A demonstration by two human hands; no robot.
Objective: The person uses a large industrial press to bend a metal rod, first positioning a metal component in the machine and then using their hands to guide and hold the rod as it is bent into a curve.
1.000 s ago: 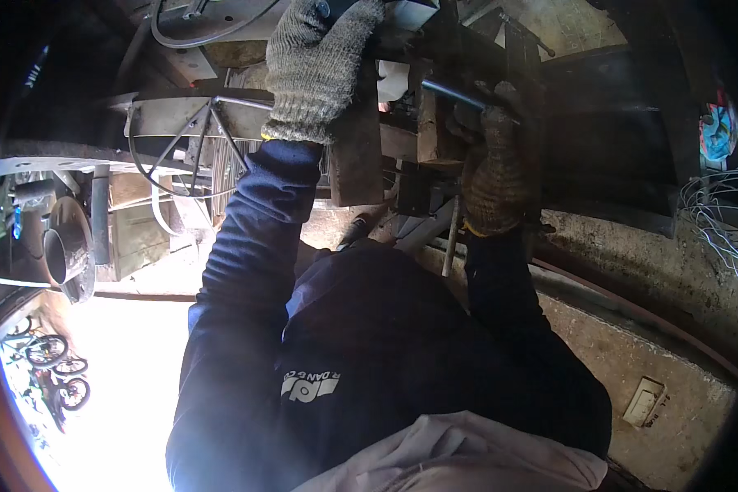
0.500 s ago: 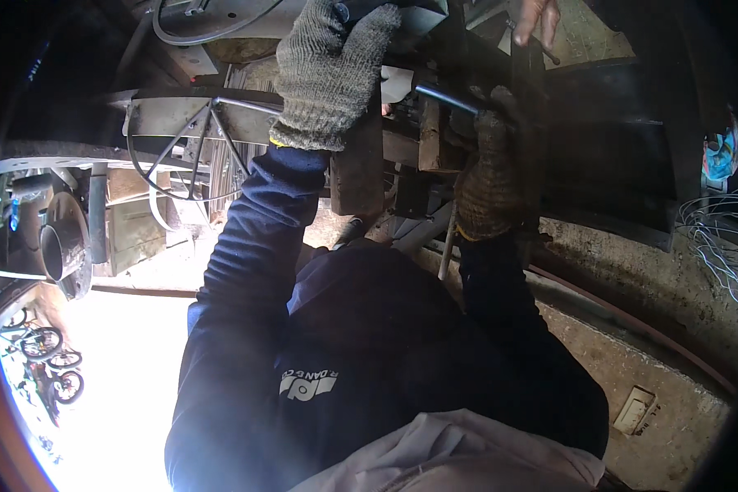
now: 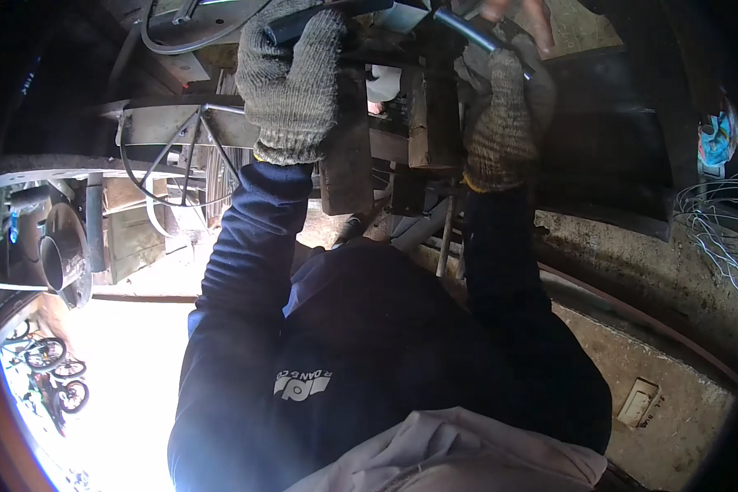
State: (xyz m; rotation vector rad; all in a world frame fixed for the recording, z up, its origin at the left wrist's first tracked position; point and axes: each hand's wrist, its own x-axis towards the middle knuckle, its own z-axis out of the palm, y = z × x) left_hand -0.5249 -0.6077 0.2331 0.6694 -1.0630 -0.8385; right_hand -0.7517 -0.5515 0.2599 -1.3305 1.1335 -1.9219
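Note:
Both my hands wear grey knitted gloves. My left hand (image 3: 291,90) is closed around a dark round metal bar (image 3: 330,20), which extends to the right beside a flat pale metal piece (image 3: 399,16). To the right, my right hand (image 3: 503,123) is closed on a shiny metal rod (image 3: 466,30) that slants up and left out of the glove. Its lower end is lost against the dark background. Below and between the hands are two worn blocks (image 3: 346,152) (image 3: 433,123), apparently wooden.
Another person's bare hand (image 3: 526,18) is just beyond my right hand. A spoked metal ring (image 3: 184,156) stands at left, and a curved metal hoop (image 3: 184,47) lies beyond it. Dark metal (image 3: 603,148) and loose pale wires (image 3: 709,221) are at right. Bicycles (image 3: 49,361) stand far left.
My left hand has shifted left, and more of the dark bar now shows in it. My right hand and the shiny rod have moved farther away, closer to the other person's hand.

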